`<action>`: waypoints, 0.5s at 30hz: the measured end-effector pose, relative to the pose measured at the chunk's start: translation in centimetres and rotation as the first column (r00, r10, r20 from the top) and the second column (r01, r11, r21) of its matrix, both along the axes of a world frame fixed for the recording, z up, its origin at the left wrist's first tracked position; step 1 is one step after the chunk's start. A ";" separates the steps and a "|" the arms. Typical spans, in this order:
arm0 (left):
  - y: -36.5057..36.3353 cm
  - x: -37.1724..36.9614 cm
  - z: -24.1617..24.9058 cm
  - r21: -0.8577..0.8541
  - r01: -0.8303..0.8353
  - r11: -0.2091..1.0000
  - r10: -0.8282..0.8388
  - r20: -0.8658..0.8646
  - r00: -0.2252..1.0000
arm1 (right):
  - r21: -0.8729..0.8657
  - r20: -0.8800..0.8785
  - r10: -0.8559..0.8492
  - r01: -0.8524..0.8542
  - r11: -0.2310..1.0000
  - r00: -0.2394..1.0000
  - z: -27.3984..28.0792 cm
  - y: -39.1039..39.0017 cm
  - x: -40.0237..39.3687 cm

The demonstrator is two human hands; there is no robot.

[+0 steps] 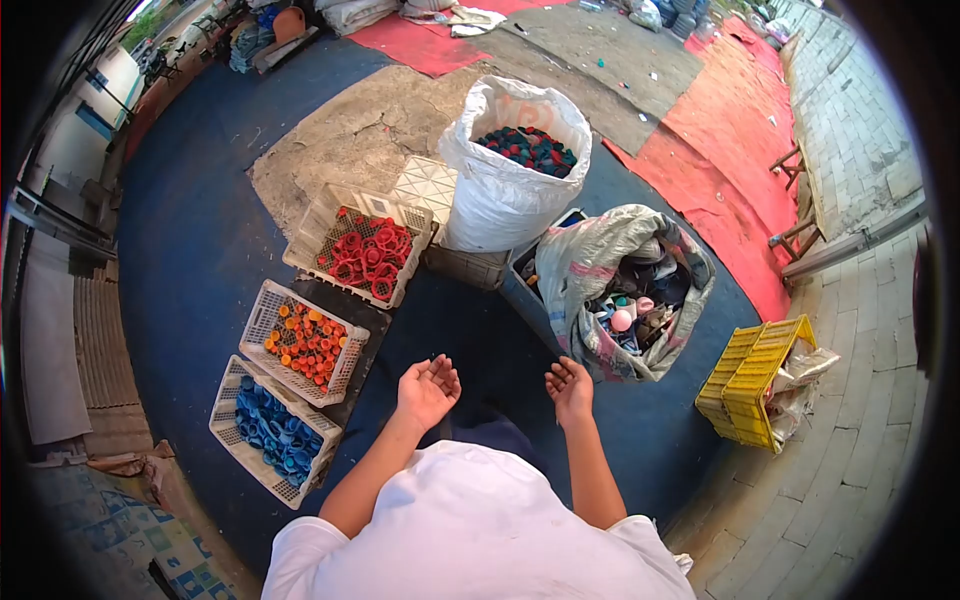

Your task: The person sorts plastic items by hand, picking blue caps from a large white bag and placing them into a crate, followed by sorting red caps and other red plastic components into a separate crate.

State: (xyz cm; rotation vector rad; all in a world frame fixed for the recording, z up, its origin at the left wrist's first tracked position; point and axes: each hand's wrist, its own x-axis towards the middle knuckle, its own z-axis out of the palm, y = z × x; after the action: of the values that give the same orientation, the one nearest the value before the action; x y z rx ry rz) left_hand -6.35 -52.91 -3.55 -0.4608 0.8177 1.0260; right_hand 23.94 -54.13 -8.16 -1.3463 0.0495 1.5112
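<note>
Palm up, my left hand (430, 389) is held in front of my body with its fingers stretched out and nothing in it. My right hand (570, 390) is also open and bare, just below the rim of a woven sack (580, 290) filled with mixed plastic scraps. Left of my left hand stands a crate of orange caps (308, 344). Below that is a crate of blue caps (275, 428), and above it a crate of red plastic rings (370, 258). A tall white sack (505, 215) holds dark green and red caps (530, 150).
A yellow crate (745, 380) with plastic wrapping lies tilted by the block wall (850, 440) at right. Blue sheeting (200, 250) covers the floor, with red sheeting (720, 190) farther back. A grey crate (468, 266) sits under the white sack.
</note>
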 end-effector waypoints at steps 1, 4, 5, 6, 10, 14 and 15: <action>1.2 0.3 -0.4 0.002 0.019 1.000 -0.019 -0.040 0.999 | -0.003 0.023 -0.023 0.023 1.000 0.999 0.0 0.8 0.5; 6.0 1.1 -2.0 -0.011 0.082 0.997 -0.083 -0.132 0.988 | 0.030 0.065 -0.080 0.078 0.996 0.995 0.3 3.4 1.0; 7.8 1.6 -2.5 -0.009 0.107 0.994 -0.107 -0.147 0.983 | 0.039 0.084 -0.098 0.095 0.995 0.992 0.3 4.2 1.0; 9.7 2.1 -3.1 0.002 0.137 0.991 -0.135 -0.147 0.980 | 0.043 0.113 -0.089 0.085 0.995 0.990 0.1 5.1 0.9; 18.1 4.7 -4.9 0.014 0.266 0.964 -0.264 -0.069 0.962 | 0.025 0.256 0.028 -0.036 0.999 0.966 -0.6 10.2 -0.6; 27.1 5.8 -5.0 0.060 0.388 0.920 -0.373 -0.173 0.912 | -0.069 0.423 0.195 -0.183 0.981 0.885 -0.4 16.9 -2.5; 28.4 5.7 -4.9 0.090 0.408 0.909 -0.385 -0.197 0.902 | -0.104 0.468 0.239 -0.215 0.971 0.851 -0.1 18.1 -2.9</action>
State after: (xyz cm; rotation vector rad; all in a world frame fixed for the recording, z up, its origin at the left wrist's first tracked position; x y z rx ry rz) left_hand -0.69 -24.56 -8.42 -0.0823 0.9491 0.7363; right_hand 21.00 -36.05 -8.30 -1.7826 -0.4048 1.3290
